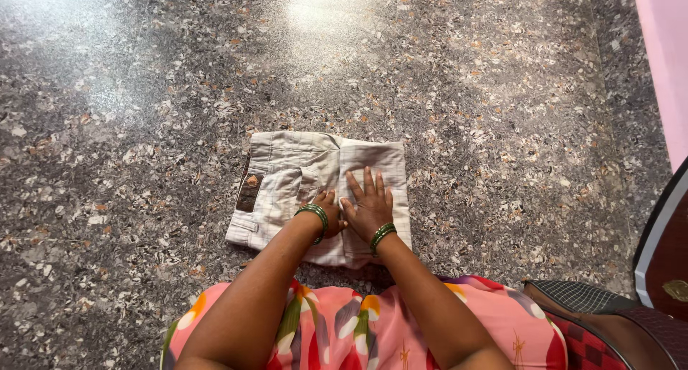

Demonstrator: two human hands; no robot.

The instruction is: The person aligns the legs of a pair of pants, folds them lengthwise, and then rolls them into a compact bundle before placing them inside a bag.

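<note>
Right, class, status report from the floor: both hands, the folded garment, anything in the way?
Left hand curled on the folded beige garment. Right hand flat on it, fingers spread. Speckled floor around; brown bag off to the right, apart.

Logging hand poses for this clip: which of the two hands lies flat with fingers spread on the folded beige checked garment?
The right hand: palm down, fingers spread on the folded beige checked garment. The left hand is curled beside it.
</note>
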